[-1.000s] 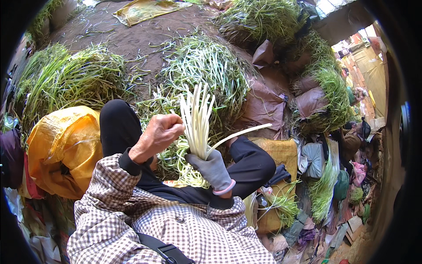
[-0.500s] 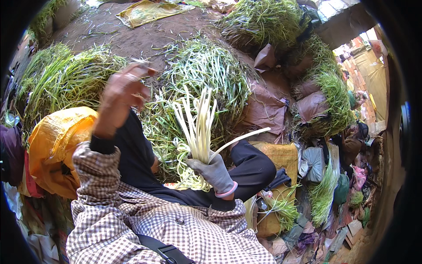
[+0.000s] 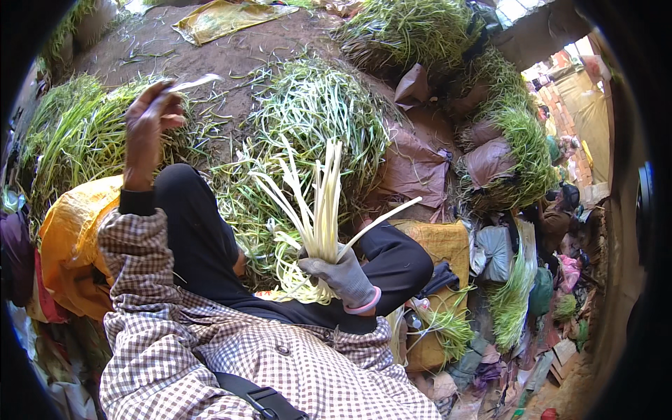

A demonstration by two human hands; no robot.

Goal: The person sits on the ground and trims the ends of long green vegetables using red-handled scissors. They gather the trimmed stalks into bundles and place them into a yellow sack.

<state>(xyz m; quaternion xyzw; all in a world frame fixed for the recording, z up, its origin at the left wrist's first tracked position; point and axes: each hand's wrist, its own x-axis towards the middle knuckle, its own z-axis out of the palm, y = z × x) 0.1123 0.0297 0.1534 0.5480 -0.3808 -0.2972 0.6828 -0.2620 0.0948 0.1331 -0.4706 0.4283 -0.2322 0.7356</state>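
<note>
Holding a bunch of pale stalks [image 3: 318,210] upright in my gloved right hand [image 3: 343,276], I keep that fist clamped round the lower ends, just above my dark-trousered lap. My bare left hand [image 3: 148,122] is raised well apart from the bunch, out over the green heaps, with its fingers pinched on a thin pale strip [image 3: 197,82] that trails off to the right. I judge this to be the cleaning step: an outer skin is stripped off and is being cast aside. The next move, I'd say, calls for letting the strip go clear of the sorted greens, then bringing the left hand back to the stalk tips for the next loose skin, without loosening the right grip.

Compared with a second ago, the left hand has left the bunch, where it was closed on the stalks, and has swung up and out to the left. The right hand and bunch have hardly shifted. The large green pile [image 3: 315,119] and the yellow sack [image 3: 70,245] lie as they did.
</note>
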